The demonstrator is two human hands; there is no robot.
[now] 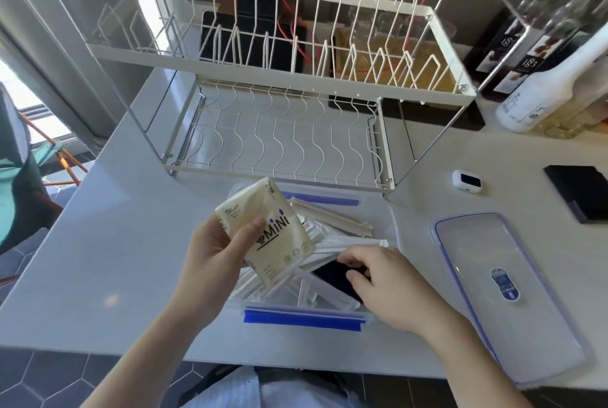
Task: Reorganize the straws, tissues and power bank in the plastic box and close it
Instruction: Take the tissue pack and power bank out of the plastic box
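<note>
Left hand (215, 251) raised above plastic box (391, 226), thumb and fingers clamped on one tissue pack (266, 233), tilted, held clear of contents. Right hand (391, 286) lowered into box near its front right, fingers curled among wrapped straws (332, 215), touching dark power bank (332, 276); firm grasp not determinable. Counted: one box, one lid (503, 289) lying flat right of box, one tissue pack, one power bank. Straws numerous, overlapping, count not obtainable. Power bank largely hidden under straws and right hand. Behind box: one wire dish rack (279, 131). Right of rack: one small white device (467, 180), one black item (582, 192) cut off by frame edge.
</note>
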